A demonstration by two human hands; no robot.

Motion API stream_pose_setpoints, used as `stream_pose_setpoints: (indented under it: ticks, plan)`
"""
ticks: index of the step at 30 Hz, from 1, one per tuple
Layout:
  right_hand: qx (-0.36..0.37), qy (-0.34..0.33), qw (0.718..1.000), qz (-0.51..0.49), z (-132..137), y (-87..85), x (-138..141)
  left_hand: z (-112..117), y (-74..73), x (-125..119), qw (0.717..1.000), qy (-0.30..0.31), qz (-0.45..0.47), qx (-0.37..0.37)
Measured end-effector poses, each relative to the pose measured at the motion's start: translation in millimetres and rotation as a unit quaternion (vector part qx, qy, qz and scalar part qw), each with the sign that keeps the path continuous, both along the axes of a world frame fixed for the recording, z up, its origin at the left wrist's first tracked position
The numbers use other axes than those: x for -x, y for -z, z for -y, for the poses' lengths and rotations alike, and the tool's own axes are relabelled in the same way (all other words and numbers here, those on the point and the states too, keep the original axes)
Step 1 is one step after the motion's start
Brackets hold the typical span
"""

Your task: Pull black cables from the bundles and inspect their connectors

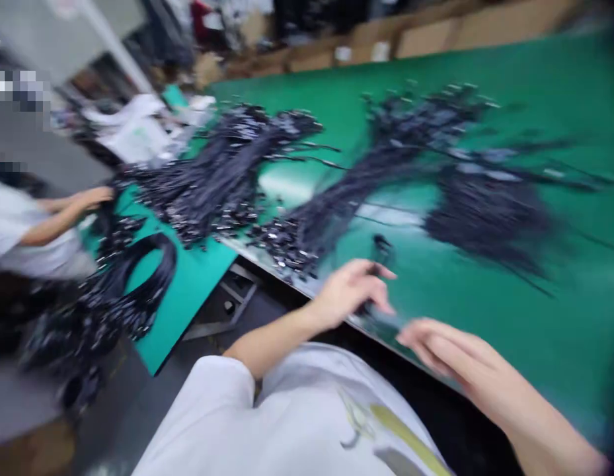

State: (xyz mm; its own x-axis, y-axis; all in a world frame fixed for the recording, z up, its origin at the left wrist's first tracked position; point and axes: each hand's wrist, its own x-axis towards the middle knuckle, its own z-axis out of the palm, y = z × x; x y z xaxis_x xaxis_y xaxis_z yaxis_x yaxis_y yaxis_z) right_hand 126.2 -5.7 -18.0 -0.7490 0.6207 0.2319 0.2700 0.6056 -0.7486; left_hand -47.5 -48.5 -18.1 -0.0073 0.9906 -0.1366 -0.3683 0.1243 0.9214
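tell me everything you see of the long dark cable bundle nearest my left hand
The long dark cable bundle looks like a blurred sheaf of thin, black, cord-like strands. It lies slantwise on the green tabletop, fanned at both ends: small shiny bits near the table's edge, pale bits at the far end. Another dark bundle lies to its right; blur hides whether they touch. Your left hand is near its close end.

The white shirt [247, 430] is short-sleeved; its print [408, 437] is olive-yellow.
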Motion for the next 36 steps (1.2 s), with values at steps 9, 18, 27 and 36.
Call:
stream_pose_setpoints:
  ticks: [9, 18, 27, 36]
  plan:
    - [-0.311, 0.188, 0.931, 0.028, 13.5, -5.0, -51.5, -19.3, 11.1, -37.9, 0.963, 0.168, -0.208, 0.03]
    - [-0.252, 0.277, 0.918, 0.133, -4.0, 26.6, -103.8, -35.5, 10.4, -33.1, 0.912, 0.172, -0.369, -0.048]
    - [-0.249, 0.315, 0.915, 0.047, 13.8, 40.6, -96.1, -35.4, 19.6, -57.9, 0.98, 0.108, -0.157, 0.051]
    - [-0.223, 0.243, 0.937, 0.116, 15.3, 42.5, -79.7, -29.2, 15.4, -50.9, 0.982, 0.174, -0.072, 0.009]
